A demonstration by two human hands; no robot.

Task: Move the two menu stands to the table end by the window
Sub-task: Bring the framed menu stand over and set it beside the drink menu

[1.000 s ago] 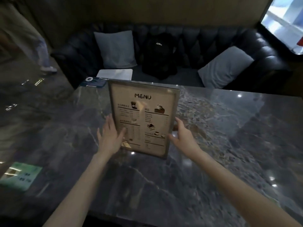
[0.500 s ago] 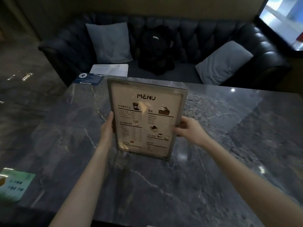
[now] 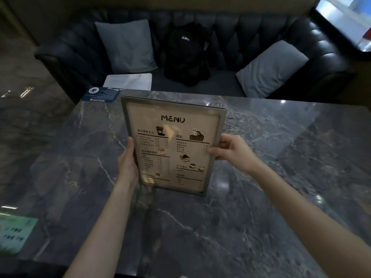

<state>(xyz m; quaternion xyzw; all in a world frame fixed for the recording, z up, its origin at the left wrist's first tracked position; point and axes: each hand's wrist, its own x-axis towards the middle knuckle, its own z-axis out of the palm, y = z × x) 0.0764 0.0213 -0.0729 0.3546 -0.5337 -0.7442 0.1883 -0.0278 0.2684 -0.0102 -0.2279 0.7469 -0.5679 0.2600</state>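
Grey marble surface (image 3: pixel 261 217), glossy, light spots reflected. Green card (image 3: pixel 14 235) at near left edge, blurred, cut off. Mid-surface: menu stand (image 3: pixel 172 145) upright, base hard to tell if touching. Left hand (image 3: pixel 127 163) clamped on its left edge, right hand (image 3: pixel 233 150) pinching the right edge. Blue card (image 3: pixel 102 94) at far left corner. Beyond: dark sofa (image 3: pixel 251 27), two grey cushions, black backpack (image 3: pixel 185 55), white sheet (image 3: pixel 128 82). Window (image 3: pixel 349 19) top right, cropped. Only one stand visible.

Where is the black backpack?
In the head view, the black fabric backpack sits mid-sofa on the dark tufted leather sofa, between two grey square cushions, beyond the grey marble table.
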